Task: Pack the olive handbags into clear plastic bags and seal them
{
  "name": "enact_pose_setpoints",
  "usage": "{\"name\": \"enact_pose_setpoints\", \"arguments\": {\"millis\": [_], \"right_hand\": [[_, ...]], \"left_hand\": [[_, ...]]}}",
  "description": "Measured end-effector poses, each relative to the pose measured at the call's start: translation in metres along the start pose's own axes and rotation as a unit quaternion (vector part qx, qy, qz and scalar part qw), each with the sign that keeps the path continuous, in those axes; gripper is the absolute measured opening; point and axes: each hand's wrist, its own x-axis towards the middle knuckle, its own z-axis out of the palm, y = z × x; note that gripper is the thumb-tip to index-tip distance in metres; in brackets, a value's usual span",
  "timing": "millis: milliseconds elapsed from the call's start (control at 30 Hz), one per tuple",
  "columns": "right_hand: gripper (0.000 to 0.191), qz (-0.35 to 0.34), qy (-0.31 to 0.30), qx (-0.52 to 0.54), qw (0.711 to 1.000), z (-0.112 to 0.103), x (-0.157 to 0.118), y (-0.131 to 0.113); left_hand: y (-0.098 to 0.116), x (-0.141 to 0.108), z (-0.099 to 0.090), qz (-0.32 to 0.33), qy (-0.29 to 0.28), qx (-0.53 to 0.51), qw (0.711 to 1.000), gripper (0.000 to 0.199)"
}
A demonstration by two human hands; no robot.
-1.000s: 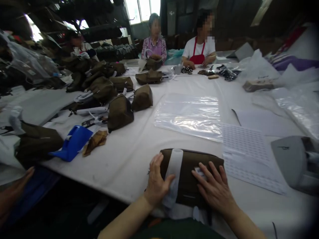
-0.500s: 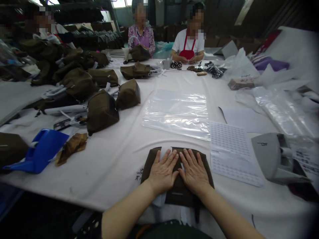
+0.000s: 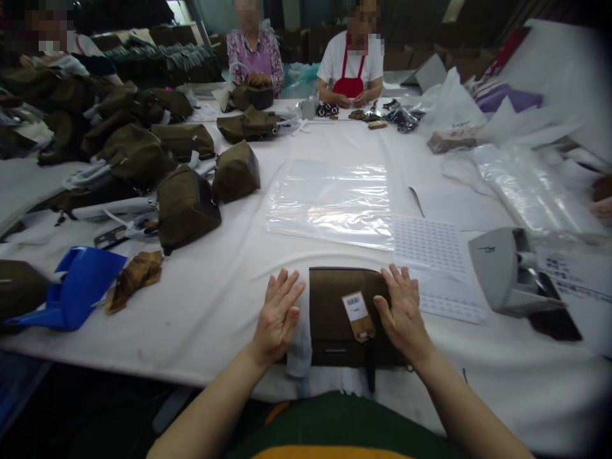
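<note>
Olive fabric pouch [image 3: 332, 299] lies flat on the worktop [image 3: 205, 331], a barcode tag [image 3: 357, 312] on its face. The right hand [image 3: 402, 312] rests open on the pouch's edge, fingers spread, steadying it lightly without clamping; the left hand [image 3: 277, 315] stays open just beside it, above a white fabric strip [image 3: 299, 350]. Neither grip closes on anything.

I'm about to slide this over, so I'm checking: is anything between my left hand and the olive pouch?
Only a soft white strip, lying along the pouch's left side, between the left hand and the olive pouch. It looks flexible, not a real barrier. Nothing else visible stands there. The right hand rests on the pouch's other edge.
</note>
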Motion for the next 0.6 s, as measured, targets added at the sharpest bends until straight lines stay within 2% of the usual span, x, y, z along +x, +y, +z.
{"name": "enact_pose_setpoints", "arguments": {"millis": [133, 300, 467, 600], "right_hand": [[0.049, 0.026, 0.03, 0.013, 0.999, -0.001, 0.003, 0.016], [0.049, 0.029, 0.064, 0.037, 0.997, -0.002, 0.016, 0.022], [0.038, 0.063, 0.121, 0.064, 0.989, -0.014, 0.012, 0.028], [0.024, 0.13, 0.159, 0.082, 0.975, -0.025, -0.02, 0.04]], "left_hand": [[-0.005, 0.002, -0.011, -0.034, 0.089, -0.045, 0.994, 0.039], [-0.012, 0.014, -0.02, -0.102, 0.184, -0.062, 0.976, 0.037], [-0.015, 0.017, -0.016, -0.151, 0.205, -0.062, 0.965, 0.036], [-0.019, 0.011, -0.011, -0.189, 0.2, -0.077, 0.958, 0.036]]}}
